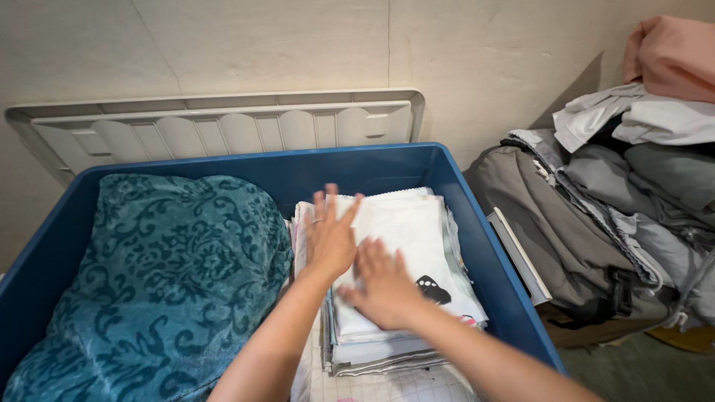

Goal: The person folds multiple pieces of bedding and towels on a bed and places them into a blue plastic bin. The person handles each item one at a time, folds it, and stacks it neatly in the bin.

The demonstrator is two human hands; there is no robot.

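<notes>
Both of my hands lie flat on a stack of folded white cloths (417, 223) inside a blue plastic bin (491, 260). My left hand (331, 234) presses the far left part of the top cloth, fingers spread, a ring on one finger. My right hand (383, 283) rests palm down just nearer to me, beside a black butterfly print (434, 289) on the top cloth. Neither hand grips anything. The stack's lower layers show as pale edges at the front.
A teal patterned plush blanket (156, 283) fills the bin's left half. A cream lid (223, 130) leans on the wall behind. At right is a heap of grey, white and pink clothes (618, 201).
</notes>
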